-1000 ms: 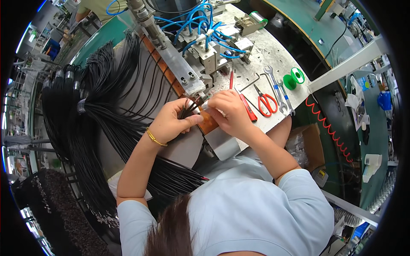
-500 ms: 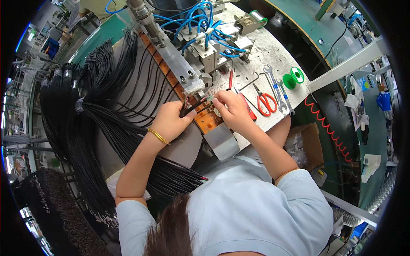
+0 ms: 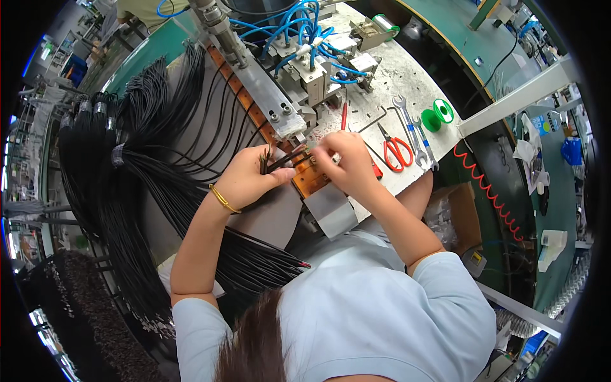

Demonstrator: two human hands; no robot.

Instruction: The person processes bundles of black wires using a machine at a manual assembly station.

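My left hand (image 3: 242,179) is closed round several short black cable ends (image 3: 284,162), thumb along them, at the near end of an orange-brown rail (image 3: 310,181). The cable tips point right, toward my right hand (image 3: 351,167). That hand is bent close beside the tips, its thumb and fingertips smeared by motion, so any grip on a cable cannot be made out. Just beyond both hands is the metal head of a bench machine (image 3: 284,122) with blue air hoses (image 3: 299,28). A grey metal plate (image 3: 332,211) lies below the right hand.
Thick bundles of black cable (image 3: 118,197) hang at left. On the pale worktop (image 3: 407,70) lie red-handled scissors (image 3: 398,155), wrenches (image 3: 410,130), hex keys (image 3: 375,120) and a green spool (image 3: 438,116). A red coiled hose (image 3: 487,191) and cardboard box (image 3: 461,216) are at right.
My left hand has shifted slightly left with the cables, which now show more length between the hands. My right hand has turned a little and its fingers are blurred.
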